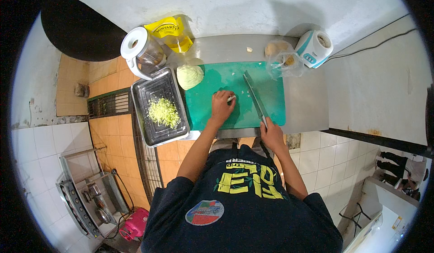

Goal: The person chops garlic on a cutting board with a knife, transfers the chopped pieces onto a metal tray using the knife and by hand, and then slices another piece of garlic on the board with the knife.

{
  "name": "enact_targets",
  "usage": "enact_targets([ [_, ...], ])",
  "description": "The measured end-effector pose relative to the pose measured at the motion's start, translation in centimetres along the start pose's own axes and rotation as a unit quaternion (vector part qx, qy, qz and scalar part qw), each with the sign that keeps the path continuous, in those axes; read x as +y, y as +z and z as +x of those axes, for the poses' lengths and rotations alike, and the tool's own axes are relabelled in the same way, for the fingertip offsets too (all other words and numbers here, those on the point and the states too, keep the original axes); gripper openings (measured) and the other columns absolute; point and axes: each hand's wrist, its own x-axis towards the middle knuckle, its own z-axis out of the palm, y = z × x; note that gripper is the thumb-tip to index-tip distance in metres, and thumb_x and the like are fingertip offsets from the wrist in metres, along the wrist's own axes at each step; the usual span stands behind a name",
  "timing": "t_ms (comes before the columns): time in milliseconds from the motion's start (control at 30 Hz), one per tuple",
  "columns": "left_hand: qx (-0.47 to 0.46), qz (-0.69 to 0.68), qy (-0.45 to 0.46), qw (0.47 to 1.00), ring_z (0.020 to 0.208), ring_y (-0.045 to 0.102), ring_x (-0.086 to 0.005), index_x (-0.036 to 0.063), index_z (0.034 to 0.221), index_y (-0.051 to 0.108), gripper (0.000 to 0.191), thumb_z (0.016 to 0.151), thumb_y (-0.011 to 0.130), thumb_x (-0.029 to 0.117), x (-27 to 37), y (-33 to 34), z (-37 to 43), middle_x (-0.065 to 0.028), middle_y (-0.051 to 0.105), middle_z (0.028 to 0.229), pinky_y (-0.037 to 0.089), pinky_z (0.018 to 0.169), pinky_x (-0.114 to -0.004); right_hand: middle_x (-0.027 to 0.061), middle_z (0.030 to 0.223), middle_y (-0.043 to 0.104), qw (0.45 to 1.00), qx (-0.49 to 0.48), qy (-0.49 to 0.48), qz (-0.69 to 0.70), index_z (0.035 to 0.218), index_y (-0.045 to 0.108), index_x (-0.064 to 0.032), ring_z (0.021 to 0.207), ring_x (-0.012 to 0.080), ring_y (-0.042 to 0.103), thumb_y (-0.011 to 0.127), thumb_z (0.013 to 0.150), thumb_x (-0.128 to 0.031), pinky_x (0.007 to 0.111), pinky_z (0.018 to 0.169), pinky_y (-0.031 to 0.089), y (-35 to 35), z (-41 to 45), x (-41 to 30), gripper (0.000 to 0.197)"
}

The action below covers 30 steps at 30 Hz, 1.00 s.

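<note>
My left hand rests over the green cutting board and pinches a small pale vegetable piece; the fingers hide much of it. The handle of a long kitchen knife is in my right hand, at the board's near edge. Its blade points away from me, to the right of my left hand. Tiny white bits are scattered on the board near the blade. At the board's far left corner sits a cut cabbage. Chopped green cabbage lies heaped in a metal tray left of the board.
Behind the tray stand a blender jug and a yellow cooking-oil pouch. A blender base and a clear plastic bag of roundish brown items are at the back right. Beyond the board lies a small white piece.
</note>
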Motion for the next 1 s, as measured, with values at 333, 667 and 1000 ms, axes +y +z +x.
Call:
enact_targets([
  [333, -0.036, -0.005, -0.004, 0.999, 0.090, 0.060, -0.0272, 0.0201, 0.152, 0.051, 0.072, 0.086, 0.076, 0.007, 0.8, -1.0, 0.6, -0.0050, 0.065, 0.095, 0.044, 0.087, -0.045, 0.0224, 0.079, 0.072, 0.997, -0.018, -0.001, -0.073, 0.129, 0.059, -0.0134, 0.072, 0.0447, 0.070, 0.057, 0.102, -0.037, 0.060, 0.065, 0.052, 0.0, -0.5, -1.7, 0.036],
  [667, -0.137, 0.215, 0.099, 0.962, 0.100, 0.059, -0.0264, 0.0279, 0.149, 0.056, 0.058, 0.094, 0.066, 0.013, 0.7, -1.5, 0.7, -0.0044, 0.064, 0.111, 0.044, 0.088, -0.047, 0.0146, 0.084, 0.073, 0.990, 0.077, -0.059, -0.104, 0.122, 0.069, -0.0154, 0.074, 0.0350, 0.073, 0.071, 0.093, -0.036, 0.047, 0.065, 0.055, -4.0, -3.1, -1.2, 0.035],
  [1000, -0.095, 0.045, 0.011, 0.994, 0.097, 0.063, -0.0287, 0.0149, 0.116, 0.071, 0.028, 0.089, 0.075, 0.018, -1.4, -0.6, 0.4, -0.0059, 0.069, 0.103, 0.045, 0.086, -0.044, 0.0227, 0.090, 0.073, 0.997, -0.052, 0.036, 0.033, 0.132, 0.063, -0.0080, 0.078, 0.0440, 0.070, 0.061, 0.102, -0.032, 0.054, 0.070, 0.054, -5.1, -6.2, 1.9, 0.038],
])
